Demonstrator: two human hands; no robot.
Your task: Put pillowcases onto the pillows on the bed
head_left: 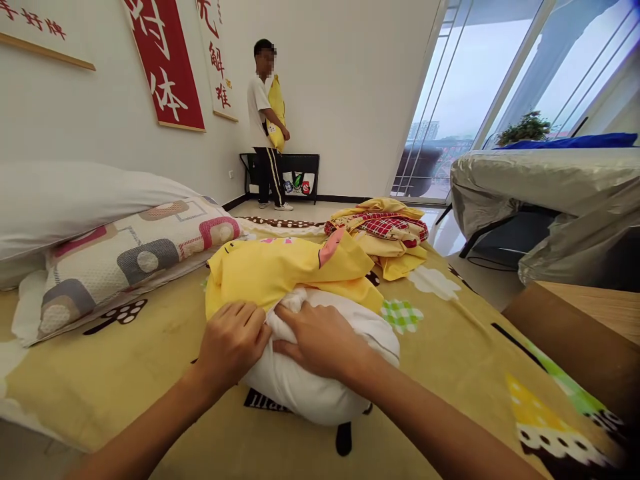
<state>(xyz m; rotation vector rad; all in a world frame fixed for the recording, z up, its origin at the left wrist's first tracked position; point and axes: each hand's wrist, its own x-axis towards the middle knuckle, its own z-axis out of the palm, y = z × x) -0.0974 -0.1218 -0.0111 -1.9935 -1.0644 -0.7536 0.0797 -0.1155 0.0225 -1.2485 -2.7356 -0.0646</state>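
A white pillow (325,393) lies on the patterned bed sheet in front of me, its far part inside a yellow pillowcase (260,270). My left hand (233,340) is closed on the near edge of the pillowcase, at the left of its opening. On the right, my right hand (320,337) grips the white pillow, thumb and fingers pressed into a bunched fold by the opening. The pillowcase lies loose and wrinkled over the far end, with a pink patch on it.
Folded yellow and red-checked cloth (385,230) lies farther back on the bed (450,373). A patterned pillow (150,260) rests at the left by a white one. Another person (263,127) stands by the wall holding a yellow pillow. A wooden-topped box (580,327) borders the right side.
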